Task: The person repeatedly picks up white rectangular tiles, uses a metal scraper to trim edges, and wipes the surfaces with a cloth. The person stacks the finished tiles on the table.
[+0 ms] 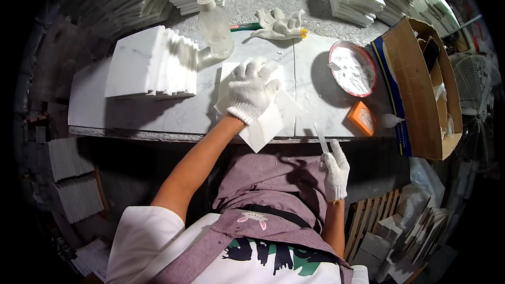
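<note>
My left hand (251,90), in a white knit glove, lies palm down on white marble tiles, its fingers spread slightly. One tile (263,129) is turned cornerwise, and its near corner sticks out past the bench's front edge. Beneath the hand another square tile (225,76) shows partly. My right hand (335,172), gloved too, is closed round a thin, pale, narrow strip (320,138) that points up and away, just in front of the bench edge. To the right stands a round red-rimmed bowl (353,68) with white paste-like stuff in it.
A row of upright marble tiles (152,66) stands left on the bench (100,110). Behind are a clear bottle (215,31), a loose glove (281,25) and a green-handled tool (244,27). At right are an orange box (362,118), a small white nozzle bottle (390,120) and a cardboard box (415,89).
</note>
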Demonstrator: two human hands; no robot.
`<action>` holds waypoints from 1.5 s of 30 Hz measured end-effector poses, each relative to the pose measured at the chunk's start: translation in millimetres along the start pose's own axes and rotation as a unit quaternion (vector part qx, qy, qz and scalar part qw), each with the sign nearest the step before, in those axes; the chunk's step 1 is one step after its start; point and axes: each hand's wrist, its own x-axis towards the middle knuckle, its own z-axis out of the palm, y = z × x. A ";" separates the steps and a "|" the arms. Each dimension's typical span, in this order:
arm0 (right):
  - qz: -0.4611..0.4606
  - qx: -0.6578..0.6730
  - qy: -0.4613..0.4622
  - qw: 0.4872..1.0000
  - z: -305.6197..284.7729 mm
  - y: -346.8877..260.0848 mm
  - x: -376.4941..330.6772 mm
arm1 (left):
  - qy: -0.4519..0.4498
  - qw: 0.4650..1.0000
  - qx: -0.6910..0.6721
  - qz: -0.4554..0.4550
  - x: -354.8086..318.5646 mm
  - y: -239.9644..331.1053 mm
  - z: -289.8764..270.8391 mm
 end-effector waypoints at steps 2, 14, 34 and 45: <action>-0.002 -0.009 0.030 1.000 12.9 -3.7 1.0 | 0.024 0.998 0.032 0.045 -7.7 9.1 -2.4; -0.079 -0.332 0.033 0.939 -2.2 10.3 15.1 | -0.294 0.838 -0.426 0.174 -98.4 77.2 -81.2; 0.061 0.082 0.152 0.983 -36.8 12.4 -88.2 | -0.088 0.978 -0.021 0.186 -91.5 37.8 -36.6; -0.029 0.128 0.159 0.978 -18.6 12.6 -114.2 | -0.138 0.985 -0.015 0.105 -57.2 48.3 -17.3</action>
